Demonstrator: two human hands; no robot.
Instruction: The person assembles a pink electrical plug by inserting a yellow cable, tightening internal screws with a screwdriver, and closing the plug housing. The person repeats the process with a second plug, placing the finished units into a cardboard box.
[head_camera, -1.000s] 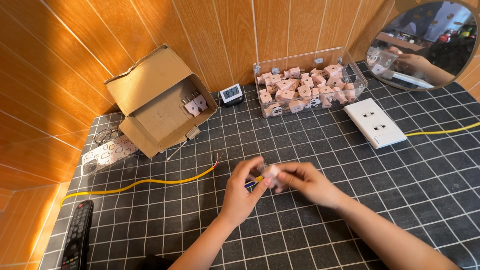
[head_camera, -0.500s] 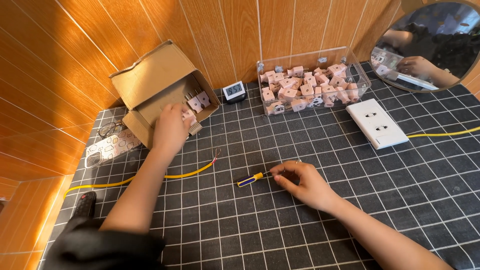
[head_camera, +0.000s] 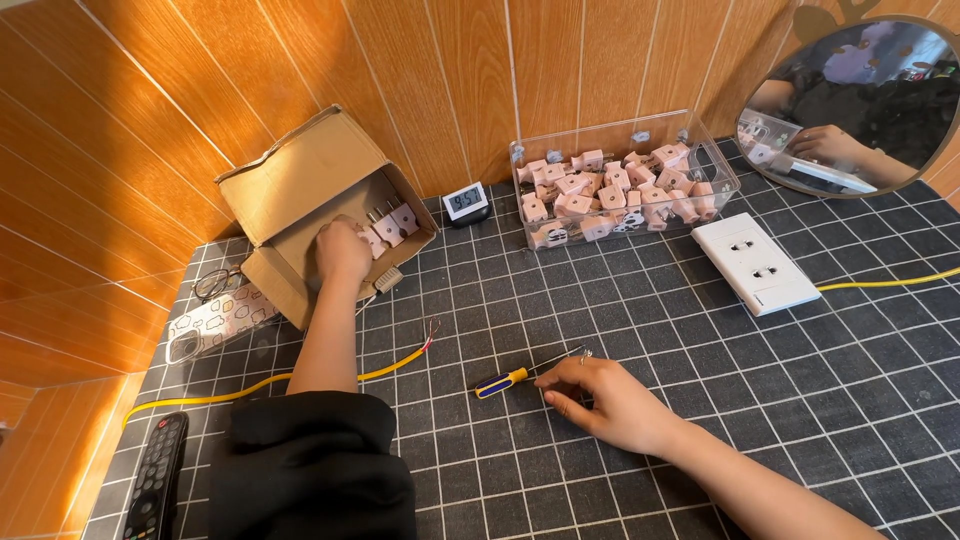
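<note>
The open cardboard box (head_camera: 300, 200) lay tipped on its side, and the left hand (head_camera: 342, 250) reached into it, fingers curled among the pink plugs (head_camera: 390, 222); whether it gripped one I cannot tell. This looked like the fetching step. The right hand (head_camera: 610, 400) rested flat and loosely spread, holding nothing, its fingertips just beside the small screwdriver (head_camera: 520, 374). Closing on that tool seemed the likely next need.

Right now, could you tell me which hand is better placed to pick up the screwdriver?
Right, most likely. The right hand rests flat on the mat with its fingertips beside the small yellow-handled screwdriver. The left hand is stretched far away into the cardboard box, among the pink plugs.
</note>
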